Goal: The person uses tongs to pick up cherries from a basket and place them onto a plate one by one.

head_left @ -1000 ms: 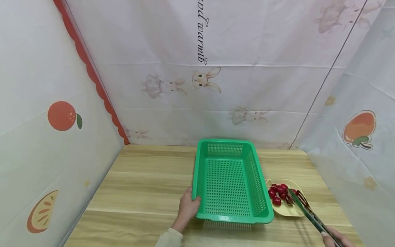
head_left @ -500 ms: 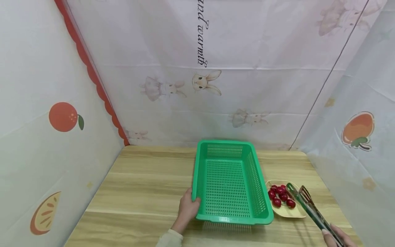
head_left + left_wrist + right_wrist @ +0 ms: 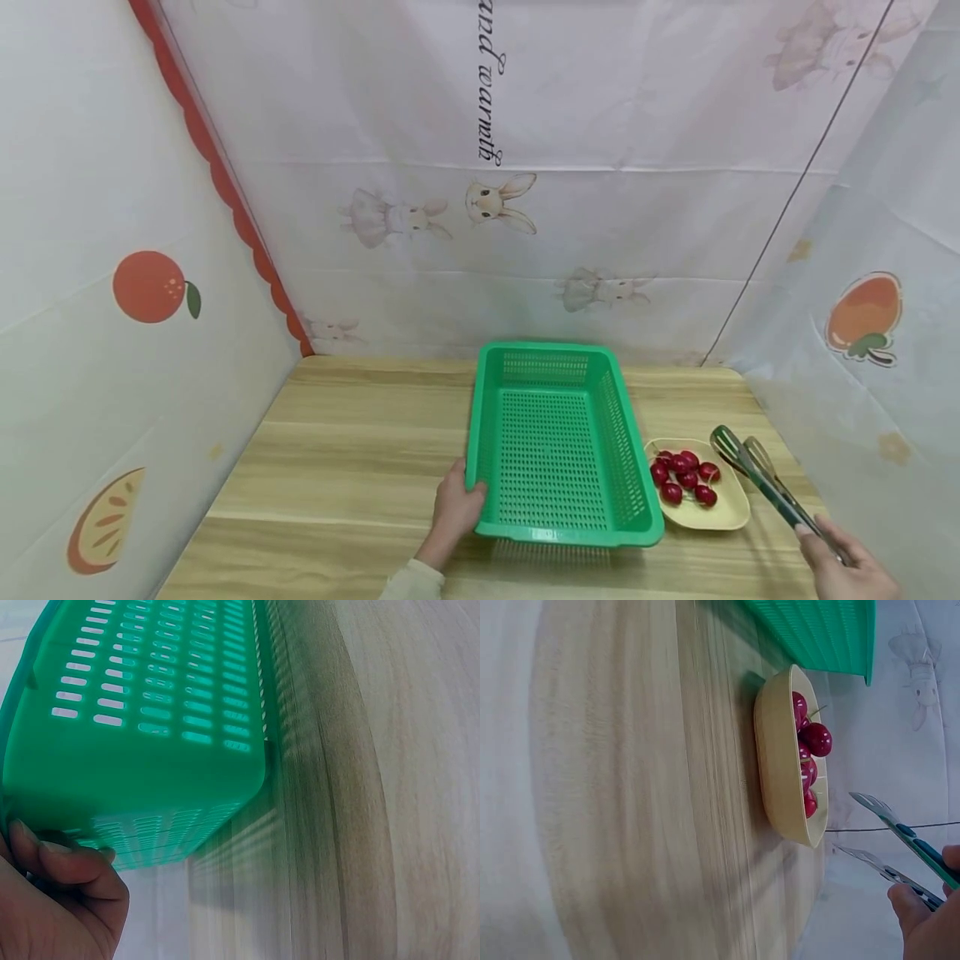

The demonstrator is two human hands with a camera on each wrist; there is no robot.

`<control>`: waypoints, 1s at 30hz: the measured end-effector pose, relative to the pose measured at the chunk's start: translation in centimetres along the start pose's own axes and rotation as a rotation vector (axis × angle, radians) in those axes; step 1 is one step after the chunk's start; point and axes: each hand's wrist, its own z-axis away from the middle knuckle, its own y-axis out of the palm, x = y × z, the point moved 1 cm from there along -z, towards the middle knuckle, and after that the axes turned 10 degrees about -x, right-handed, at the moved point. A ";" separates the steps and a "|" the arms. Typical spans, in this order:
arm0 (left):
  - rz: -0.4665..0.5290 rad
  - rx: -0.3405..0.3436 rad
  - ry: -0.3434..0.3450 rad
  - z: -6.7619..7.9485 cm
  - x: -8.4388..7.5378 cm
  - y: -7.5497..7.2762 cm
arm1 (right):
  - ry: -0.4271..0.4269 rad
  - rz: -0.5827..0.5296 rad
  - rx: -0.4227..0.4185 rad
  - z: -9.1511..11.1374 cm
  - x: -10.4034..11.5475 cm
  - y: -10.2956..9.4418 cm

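Note:
My left hand (image 3: 456,506) grips the near left rim of a green perforated plastic basket (image 3: 570,533); the left wrist view shows its fingers (image 3: 79,866) curled at the rim. In my right hand (image 3: 847,558) is a pair of tongs (image 3: 776,492), dark green and metal, with the tips apart and nothing between them. The tips hover over the right side of a pale yellow dish (image 3: 712,518). Several dark red cherries (image 3: 686,479), some with stems, lie in that dish. In the right wrist view the tongs (image 3: 907,840) stand clear of the cherries (image 3: 817,739).
The basket stands just left of the dish, its right wall overlapping the dish's edge in the head view. A wood-grain table (image 3: 337,467) lies beneath. Printed cloth walls (image 3: 420,308) enclose the left, back and right sides.
The tongs have lifted off the cherries and moved up and right, away from them. A cherry now sits at the front of the pile. My left hand and the basket stay put.

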 end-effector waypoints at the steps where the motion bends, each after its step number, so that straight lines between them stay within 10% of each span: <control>1: 0.002 0.000 0.000 0.0 0.0 0.0 | -0.004 -0.040 -0.013 -0.2 0.1 0.2; 13: -0.003 0.007 -0.007 0.2 0.3 0.1 | -0.158 -0.329 -0.082 -3.2 1.8 2.7; 22: -0.006 0.000 0.020 0.1 0.1 0.1 | -0.360 0.006 -0.161 -5.1 2.5 4.1; 30: -0.001 -0.004 0.016 0.3 0.1 0.0 | -0.407 0.070 -0.147 -5.6 2.7 4.5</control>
